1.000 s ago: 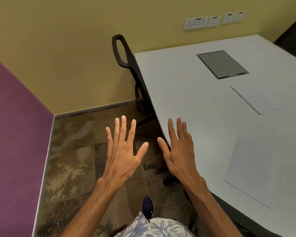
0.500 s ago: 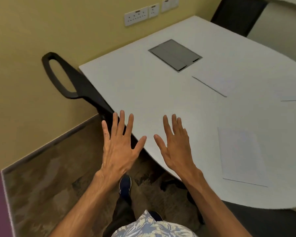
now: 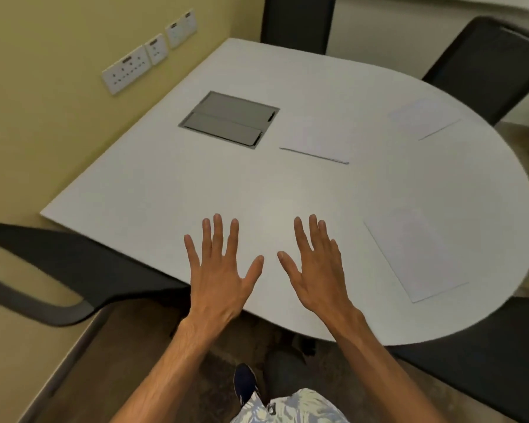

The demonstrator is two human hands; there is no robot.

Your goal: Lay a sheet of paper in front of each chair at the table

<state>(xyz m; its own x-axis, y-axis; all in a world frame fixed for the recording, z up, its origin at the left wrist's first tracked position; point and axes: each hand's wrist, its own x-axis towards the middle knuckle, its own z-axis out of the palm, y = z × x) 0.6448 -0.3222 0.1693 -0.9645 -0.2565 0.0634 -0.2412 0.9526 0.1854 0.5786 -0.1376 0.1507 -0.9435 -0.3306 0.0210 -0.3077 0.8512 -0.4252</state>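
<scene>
My left hand (image 3: pixel 219 270) and my right hand (image 3: pixel 316 267) hover side by side over the near edge of the white table (image 3: pixel 171 184), fingers spread, both holding nothing. Three white sheets lie on the table. One sheet (image 3: pixel 413 254) is at the near right, by a black chair (image 3: pixel 486 361). A second sheet (image 3: pixel 318 138) sits mid-table, right of the grey cable hatch (image 3: pixel 229 119). The third sheet (image 3: pixel 422 117) lies at the far right in front of another black chair (image 3: pixel 486 65). A black chair (image 3: pixel 61 270) stands at the left edge with no sheet before it.
A further dark chair (image 3: pixel 297 22) stands at the table's far side. The yellow wall (image 3: pixel 43 56) with white sockets (image 3: pixel 129 70) borders the table on the left. My shoe (image 3: pixel 245 383) is on the patterned floor below.
The view has swung right and up from the floor and corner onto the table. Both open hands now lie over the tabletop instead of over the floor and table edge.
</scene>
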